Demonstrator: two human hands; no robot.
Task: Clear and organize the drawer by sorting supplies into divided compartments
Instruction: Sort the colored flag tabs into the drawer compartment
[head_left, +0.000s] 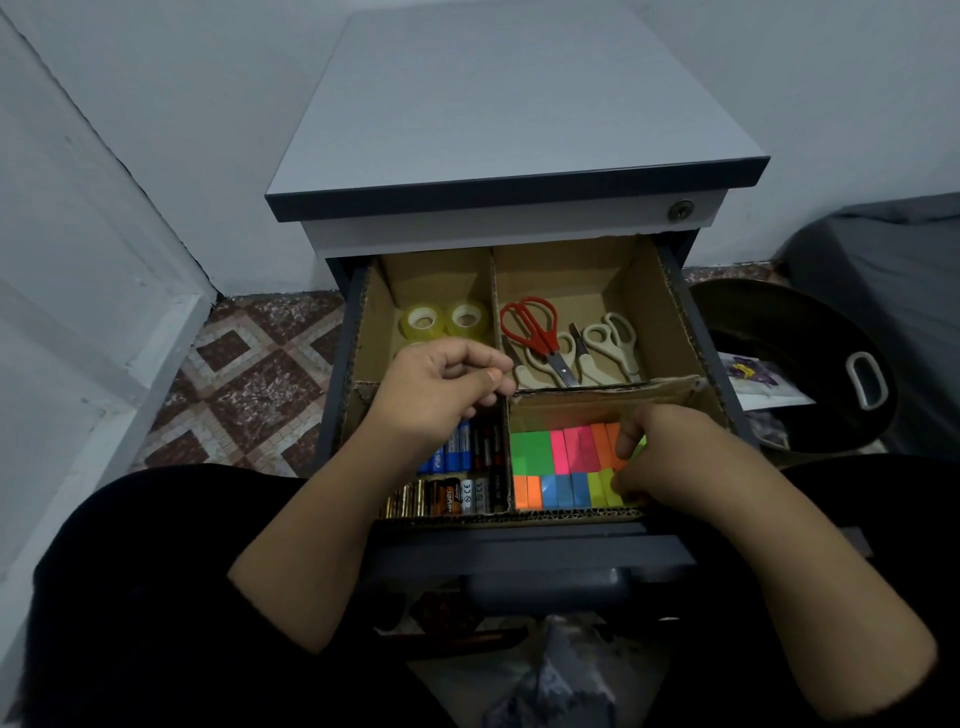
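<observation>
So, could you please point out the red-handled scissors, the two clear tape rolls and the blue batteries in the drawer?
Red-handled scissors (540, 332): head view, on the pivot below the red loops.
Two clear tape rolls (422, 322): head view, on the left roll's ring.
Blue batteries (457, 451): head view, on one battery's blue casing.

The drawer (519, 530) is open toward you, but the cabinet top (514, 192) overhangs its far edge, so your way into the back compartments is from above and in front. Cardboard dividers (493, 296) wall off four cells. The far left cell has bare floor in front of the tape rolls (444, 319). Scissors (566, 343) fill much of the far right cell, with room behind them. Batteries (457, 467) pack the near left cell. Your left hand (441, 395) hangs over its far end. Sticky notes (566, 467) cover the near right floor, where your right hand (660, 457) blocks the right corner.
</observation>
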